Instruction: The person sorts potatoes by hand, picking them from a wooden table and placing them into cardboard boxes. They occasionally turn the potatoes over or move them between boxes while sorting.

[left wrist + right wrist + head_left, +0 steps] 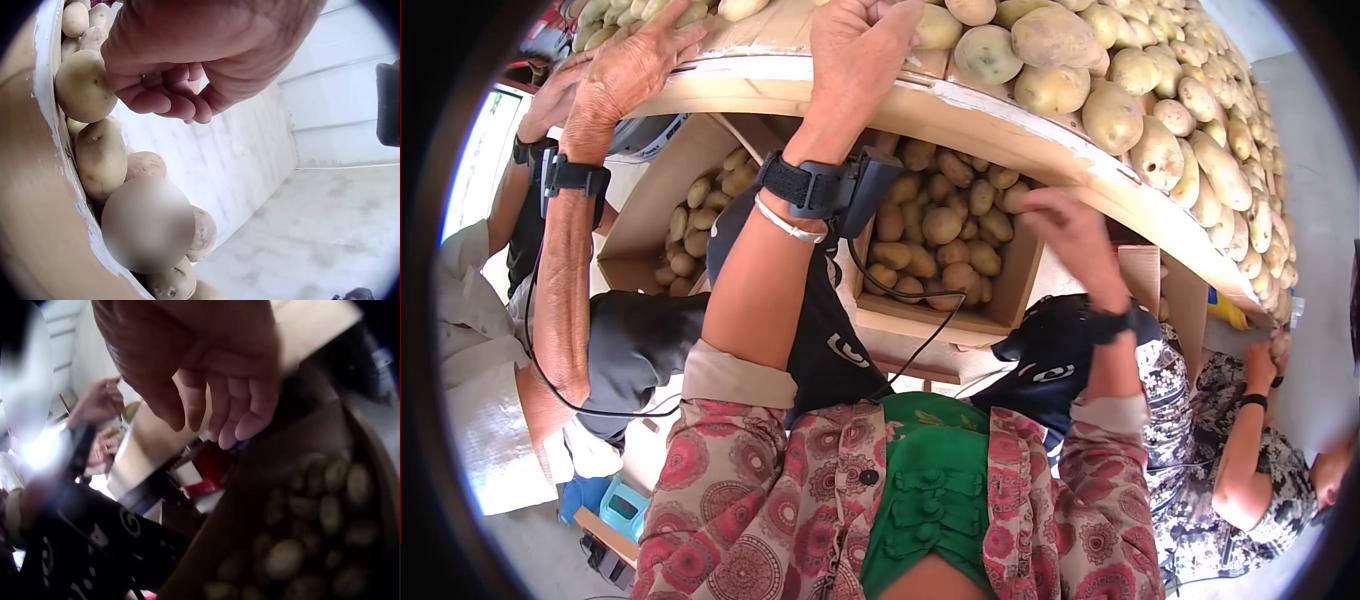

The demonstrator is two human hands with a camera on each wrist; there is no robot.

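My left hand (862,55) is at the front edge of the potato-covered table (780,95), its fingers curled. In the left wrist view the curled left hand (212,56) shows nothing between its fingers; a round potato (85,86) lies right beside it. My right hand (1068,235) is lower, by the right rim of a cardboard box (1025,290) with many potatoes (943,225) inside. Its fingers (231,419) hang loosely bent with nothing in them in the right wrist view.
A large heap of potatoes (1190,120) covers the table's right side. Another box of potatoes (697,235) stands at the left below the table. Another person's hand (625,75) rests on the table at the left. A person in patterned clothing (1250,460) is at the right.
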